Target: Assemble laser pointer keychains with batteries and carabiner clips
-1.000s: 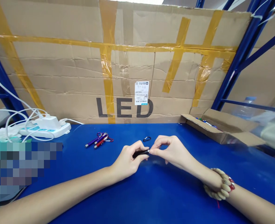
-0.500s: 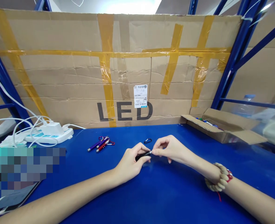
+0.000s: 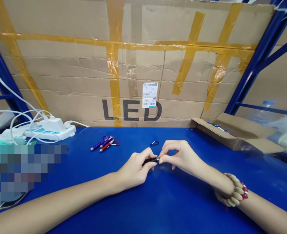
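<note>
In the head view my left hand [image 3: 136, 167] grips a small black flashlight [image 3: 149, 161] between thumb and fingers, its silver tip pointing right. My right hand [image 3: 180, 154] pinches at that silver tip with thumb and forefinger; the fingertips cover its very end. Just behind the hands lies a black carabiner clip [image 3: 154, 143] on the blue table [image 3: 143, 208]. Farther left, purple flashlights [image 3: 98, 145] and a red flashlight [image 3: 106, 146] rest in a bunch, with small carabiner clips attached.
An open cardboard box [image 3: 231, 138] with small colourful items stands at the right. A white power strip [image 3: 60, 131] with tangled cables sits at the left, behind a blurred-out patch. A large taped cardboard sheet [image 3: 85, 74] marked LED closes off the back.
The view has tilted down and shifted slightly. Both hands keep the same hold on the black flashlight, with only slight finger movement.
</note>
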A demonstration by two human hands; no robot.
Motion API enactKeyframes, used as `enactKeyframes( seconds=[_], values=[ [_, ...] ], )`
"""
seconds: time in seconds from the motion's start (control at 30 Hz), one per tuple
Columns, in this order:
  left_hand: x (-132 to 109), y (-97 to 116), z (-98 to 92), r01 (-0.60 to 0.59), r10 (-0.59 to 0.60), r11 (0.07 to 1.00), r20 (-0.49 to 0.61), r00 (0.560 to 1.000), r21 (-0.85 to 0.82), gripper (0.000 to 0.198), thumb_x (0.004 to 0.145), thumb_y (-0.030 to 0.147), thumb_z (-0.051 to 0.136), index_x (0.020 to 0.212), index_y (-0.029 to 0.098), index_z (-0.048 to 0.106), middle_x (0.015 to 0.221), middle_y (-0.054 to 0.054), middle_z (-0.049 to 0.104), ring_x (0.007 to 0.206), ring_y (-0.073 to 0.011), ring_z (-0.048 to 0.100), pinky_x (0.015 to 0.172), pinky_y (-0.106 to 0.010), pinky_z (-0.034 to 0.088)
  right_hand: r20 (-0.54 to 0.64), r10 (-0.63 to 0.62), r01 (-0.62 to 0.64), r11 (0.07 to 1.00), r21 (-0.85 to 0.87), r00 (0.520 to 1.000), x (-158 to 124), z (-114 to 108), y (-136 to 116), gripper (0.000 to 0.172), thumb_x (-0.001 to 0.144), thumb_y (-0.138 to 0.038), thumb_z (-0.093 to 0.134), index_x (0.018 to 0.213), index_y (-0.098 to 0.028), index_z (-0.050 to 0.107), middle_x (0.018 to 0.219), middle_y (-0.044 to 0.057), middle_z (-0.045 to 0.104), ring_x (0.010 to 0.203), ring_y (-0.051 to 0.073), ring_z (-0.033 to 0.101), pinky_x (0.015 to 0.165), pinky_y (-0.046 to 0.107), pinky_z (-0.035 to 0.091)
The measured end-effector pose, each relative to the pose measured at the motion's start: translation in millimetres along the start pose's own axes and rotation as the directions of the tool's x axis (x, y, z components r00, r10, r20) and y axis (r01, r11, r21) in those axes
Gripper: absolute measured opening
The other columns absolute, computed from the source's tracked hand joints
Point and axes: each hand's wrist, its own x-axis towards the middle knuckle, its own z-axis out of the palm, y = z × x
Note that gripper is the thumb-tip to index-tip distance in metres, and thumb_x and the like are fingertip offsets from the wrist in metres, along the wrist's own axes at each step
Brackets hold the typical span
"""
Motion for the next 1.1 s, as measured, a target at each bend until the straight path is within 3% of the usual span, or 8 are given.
enactKeyframes(
  seconds=[0.2,0.37,0.43,0.53,0.6,0.7,0.8,1.1],
  values=[
    [-2,0,1.5,-0.042,0.048,0.995,-0.063,0.997,0.089,0.005,0.082,0.016,0.047,0.078,0.018,0.05,0.067,0.001,0.061,0.051,-0.01,0.051,0.05,-0.02,0.039,0.04,0.142,-0.146,0.984,0.104,0.989,1,3,0,0.027,0.06,-0.038,0.072,0.061,-0.012,0.065,0.066,0.002,0.057,0.051,0.009,0.052,0.033,0.016,0.047],
    [1,0,1.0,-0.045,0.046,0.999,-0.06,0.997,0.016,0.02,0.083,0.013,0.046,0.1,0.019,0.055,0.091,-0.003,0.069,0.081,-0.0149,0.064,0.069,-0.022,0.047,0.034,0.199,-0.202,0.974,0.099,0.979,2,5,5,0.026,0.064,-0.037,0.069,0.063,-0.011,0.063,0.059,0.001,0.057,0.045,0.007,0.049,0.033,0.018,0.047],
    [3,1,0.6,-0.02,0.022,0.999,-0.073,0.997,0.026,0.021,0.083,0.014,0.046,0.099,0.019,0.058,0.091,-0.003,0.07,0.082,-0.0159,0.064,0.069,-0.022,0.047,0.038,0.2,-0.202,0.976,0.08,0.979,2,5,6,0.027,0.065,-0.039,0.068,0.065,-0.012,0.063,0.06,0.001,0.058,0.044,0.008,0.049,0.033,0.019,0.046],
    [5,3,0.1,0.047,-0.045,0.998,-0.08,0.996,0.033,0.018,0.082,0.015,0.047,0.092,0.017,0.062,0.084,-0.003,0.07,0.074,-0.0158,0.064,0.063,-0.022,0.047,-0.002,0.105,-0.105,0.993,-0.053,0.995,3,3,8,0.031,0.069,-0.043,0.065,0.065,-0.013,0.064,0.06,0.002,0.058,0.046,0.01,0.051,0.034,0.019,0.044],
    [6,4,-0.1,0.085,-0.084,0.996,-0.078,0.993,0.001,0.018,0.082,0.015,0.047,0.091,0.015,0.062,0.081,-0.004,0.069,0.072,-0.0154,0.063,0.063,-0.022,0.046,-0.043,-0.108,0.095,0.964,-0.248,0.993,4,0,9,0.032,0.073,-0.044,0.063,0.063,-0.014,0.064,0.062,0.003,0.059,0.052,0.01,0.053,0.041,0.019,0.043],
    [8,4,-0.7,0.111,-0.115,0.992,-0.076,0.99,-0.051,0.018,0.082,0.015,0.046,0.09,0.014,0.062,0.078,-0.004,0.068,0.073,-0.0155,0.063,0.067,-0.023,0.045,-0.001,-0.438,0.378,0.776,-0.505,0.899,3,-9,10,0.025,0.078,-0.04,0.06,0.073,-0.016,0.066,0.07,0.002,0.062,0.058,0.008,0.055,0.05,0.018,0.041],
    [10,4,-1.5,0.142,-0.149,0.986,-0.072,0.986,-0.088,0.018,0.083,0.016,0.046,0.091,0.013,0.061,0.074,-0.003,0.066,0.073,-0.0155,0.061,0.069,-0.024,0.044,0.065,-0.611,0.511,0.593,-0.622,0.789,1,-18,10,0.016,0.081,-0.032,0.059,0.086,-0.019,0.066,0.08,0.001,0.064,0.061,0.006,0.057,0.051,0.017,0.038],
    [12,3,-3.1,0.168,-0.155,0.972,0.09,0.984,-0.166,0.014,0.083,0.017,0.044,0.084,0.015,0.058,0.069,0.0,0.059,0.072,-0.0133,0.056,0.072,-0.023,0.04,0.303,-0.737,0.639,0.22,-0.737,0.604,0,-22,11,0.022,0.09,-0.015,0.044,0.088,-0.021,0.064,0.082,0.0,0.064,0.063,0.007,0.054,0.048,0.02,0.032]
  ],
)
